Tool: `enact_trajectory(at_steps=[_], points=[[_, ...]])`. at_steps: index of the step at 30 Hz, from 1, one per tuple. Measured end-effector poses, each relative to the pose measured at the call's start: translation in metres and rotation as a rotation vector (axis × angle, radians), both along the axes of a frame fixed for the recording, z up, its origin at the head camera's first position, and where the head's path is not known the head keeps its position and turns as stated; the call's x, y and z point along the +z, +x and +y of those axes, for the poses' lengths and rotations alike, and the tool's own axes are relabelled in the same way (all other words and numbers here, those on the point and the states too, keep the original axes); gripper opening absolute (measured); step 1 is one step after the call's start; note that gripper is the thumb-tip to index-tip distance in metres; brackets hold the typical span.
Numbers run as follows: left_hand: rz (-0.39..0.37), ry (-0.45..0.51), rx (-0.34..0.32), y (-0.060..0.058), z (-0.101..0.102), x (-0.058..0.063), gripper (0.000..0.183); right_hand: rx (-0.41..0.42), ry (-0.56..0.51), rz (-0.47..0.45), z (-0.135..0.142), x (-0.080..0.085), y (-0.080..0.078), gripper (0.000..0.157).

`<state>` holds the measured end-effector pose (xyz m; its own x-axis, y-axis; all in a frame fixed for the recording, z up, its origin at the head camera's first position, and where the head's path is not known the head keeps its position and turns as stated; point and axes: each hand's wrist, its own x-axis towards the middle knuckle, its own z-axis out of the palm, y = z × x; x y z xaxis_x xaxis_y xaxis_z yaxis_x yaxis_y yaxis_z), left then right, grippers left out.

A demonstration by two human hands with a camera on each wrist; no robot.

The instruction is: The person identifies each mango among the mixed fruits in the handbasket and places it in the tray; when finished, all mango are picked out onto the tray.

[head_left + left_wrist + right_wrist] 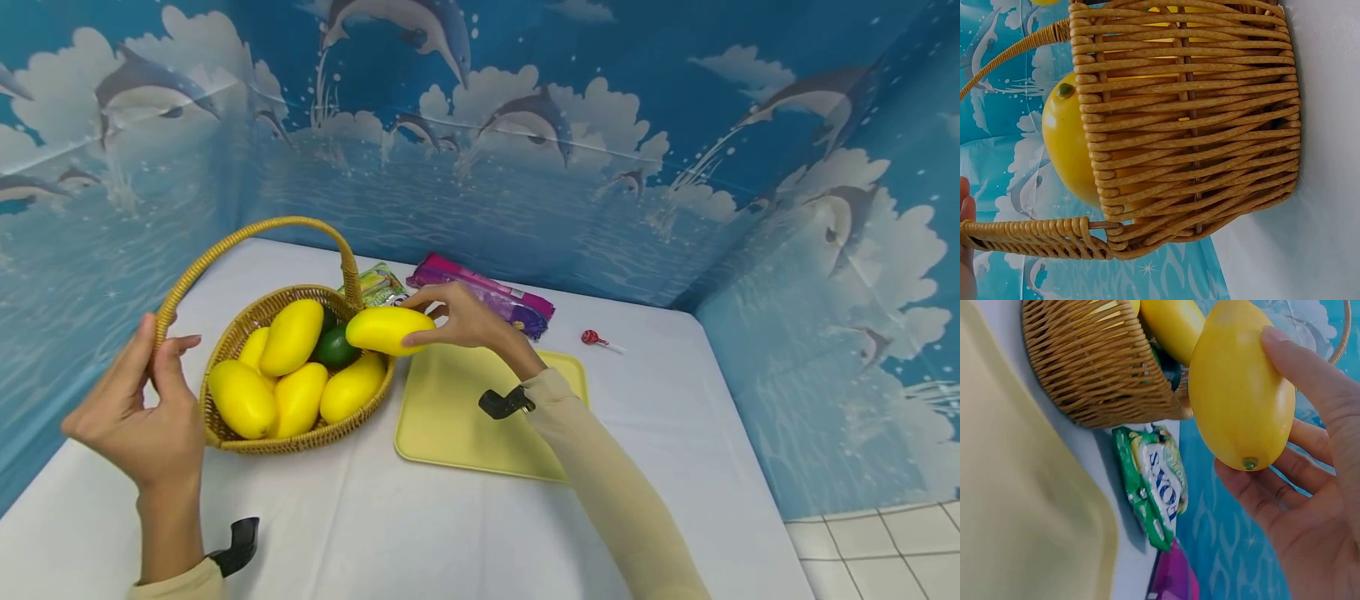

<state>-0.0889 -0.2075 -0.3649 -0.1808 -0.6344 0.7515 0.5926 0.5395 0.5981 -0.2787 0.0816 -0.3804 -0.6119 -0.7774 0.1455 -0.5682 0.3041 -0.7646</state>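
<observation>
A wicker basket (296, 446) with a tall arched handle (247, 233) stands at the left of the table. My left hand (150, 417) pinches the left side of that handle between thumb and fingers. Several yellow mangoes (292, 336) lie inside, with a dark green fruit (335, 348) among them. Over the basket's right rim, my right hand (467, 317) holds another yellow mango (384, 330), thumb on the near side and fingers behind. In the right wrist view this mango (1241, 387) hangs clear of the basket, its stem end towards the palm.
Right of the basket lies a shallow yellow tray (480, 417), partly under my right forearm. Behind are a green snack packet (378, 285) and a purple-pink packet (487, 293). A red lollipop (592, 337) lies farther right. A dolphin-print curtain (465, 192) borders the white table.
</observation>
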Motion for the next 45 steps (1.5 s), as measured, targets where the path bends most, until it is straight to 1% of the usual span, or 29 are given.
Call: enact_trajectory(at_steps=[7,11,15,20,25,27,33,37,43,45], points=[[0.011,0.003,0.0,-0.001,0.0,0.0,0.021,-0.108,-0.017,-0.001,0.015,-0.012,0.001,0.044],[0.019,0.011,-0.007,-0.001,-0.001,-0.001,0.021,-0.146,-0.031,-0.005,0.022,-0.021,-0.001,0.044],[0.009,0.003,-0.011,0.0,-0.001,-0.002,0.021,-0.178,-0.038,-0.009,0.032,-0.03,-0.003,0.044],[-0.006,-0.01,0.004,0.0,0.0,-0.002,0.021,-0.22,-0.02,0.011,0.045,-0.043,-0.005,0.044],[-0.014,-0.029,0.032,0.002,-0.002,-0.002,0.02,-0.245,-0.012,-0.017,0.053,-0.058,-0.004,0.046],[-0.012,-0.036,0.035,0.002,-0.002,-0.002,0.021,-0.257,-0.003,-0.025,0.055,-0.063,-0.004,0.046],[0.032,-0.004,-0.011,0.0,-0.001,-0.002,0.02,-0.297,0.018,-0.012,0.062,-0.075,-0.006,0.047],[0.031,0.007,-0.021,0.0,0.001,0.0,0.021,-0.312,0.041,-0.006,0.067,-0.079,-0.006,0.049],[-0.001,-0.01,-0.001,0.003,0.0,0.0,0.022,-0.321,0.071,-0.011,0.071,-0.083,-0.006,0.051],[0.001,-0.011,-0.009,0.003,0.0,0.0,0.022,-0.326,0.084,-0.004,0.072,-0.083,-0.005,0.051]])
